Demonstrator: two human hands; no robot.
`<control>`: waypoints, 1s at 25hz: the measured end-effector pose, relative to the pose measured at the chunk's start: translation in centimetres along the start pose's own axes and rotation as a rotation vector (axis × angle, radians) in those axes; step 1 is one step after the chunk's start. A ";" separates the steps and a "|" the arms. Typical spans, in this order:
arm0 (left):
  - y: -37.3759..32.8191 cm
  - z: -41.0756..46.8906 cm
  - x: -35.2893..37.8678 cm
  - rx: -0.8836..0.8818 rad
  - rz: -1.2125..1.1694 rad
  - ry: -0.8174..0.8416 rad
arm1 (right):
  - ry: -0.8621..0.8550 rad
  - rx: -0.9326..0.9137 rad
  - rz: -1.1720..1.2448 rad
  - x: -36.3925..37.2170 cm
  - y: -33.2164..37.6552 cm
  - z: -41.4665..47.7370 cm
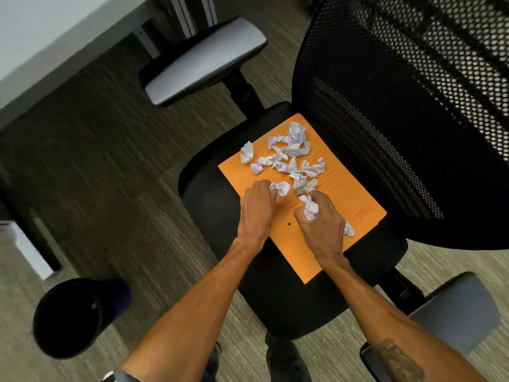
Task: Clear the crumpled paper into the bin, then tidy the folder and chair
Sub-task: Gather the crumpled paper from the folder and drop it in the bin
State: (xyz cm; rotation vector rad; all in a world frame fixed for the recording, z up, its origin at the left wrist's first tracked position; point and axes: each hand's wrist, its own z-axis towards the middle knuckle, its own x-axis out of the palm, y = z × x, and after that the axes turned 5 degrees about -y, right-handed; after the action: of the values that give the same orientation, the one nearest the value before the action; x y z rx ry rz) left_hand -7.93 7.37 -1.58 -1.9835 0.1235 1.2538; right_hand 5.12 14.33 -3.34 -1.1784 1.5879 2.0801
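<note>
Bin (68, 318) comes first, black and round, standing on the carpet at the far left, well apart from the chair; its inside is too dark to see into. Above it a pale desk edge (41, 31) is cut off by the frame.

Next is the chair's black seat (209, 205), with an orange folder (355, 194) lying flat on it, skewed to the seat. My left grip (256, 208) is down on the folder's near-left part, fingers curled tight and closed on the near side of a paper ball (281, 187). The fingertips themselves are hidden under my knuckles.

Just beyond, a loose scatter of crumpled scraps (292, 155) lies across the folder's far half, all on the orange, too tangled to count.

My right grip (322, 224) is just beside the left, apart from it, closed round a white wad (309, 208) that bulges out between thumb and forefinger. A further scrap (348, 230) pokes out at that hand's outer edge. Whether it is held or only lying on the folder I cannot tell.

Red print at the folder's right corner is too small to read. The mesh back (399, 106) fills the right side, its top cut off, and a grey armrest (454, 312) sits low at the right.
</note>
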 end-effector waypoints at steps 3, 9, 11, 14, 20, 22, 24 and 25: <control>0.9 -1.0 -1.3 -0.014 -0.024 -0.035 | -0.055 0.083 0.037 0.0 1.9 -0.8; 3.9 -2.8 -4.6 -0.037 -0.045 -0.093 | -0.120 0.154 0.093 0.9 6.4 -2.9; 5.5 -3.3 -5.9 -0.044 -0.035 -0.129 | -0.103 0.115 0.083 1.8 8.2 -3.8; 8.9 -4.5 -8.0 -0.056 -0.017 -0.196 | -0.050 0.059 0.093 3.8 11.3 -5.4; 17.2 -7.6 -13.1 -0.156 -0.017 -0.308 | 0.100 -0.055 0.148 8.6 18.8 -9.5; 20.2 -8.8 -14.7 -0.203 -0.034 -0.335 | 0.161 -0.083 0.174 10.5 21.2 -11.3; 23.5 -10.4 -16.5 -0.251 -0.051 -0.359 | 0.226 -0.105 0.183 12.8 23.9 -13.4; 25.0 -11.2 -17.3 -0.272 -0.055 -0.367 | 0.250 -0.118 0.182 13.8 25.1 -14.4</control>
State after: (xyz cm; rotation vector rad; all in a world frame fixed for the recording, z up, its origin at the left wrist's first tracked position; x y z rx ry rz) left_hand -20.02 -22.60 0.91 -1.9241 -0.2943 1.6439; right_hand -13.46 -11.16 2.56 -1.4324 1.7612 2.2395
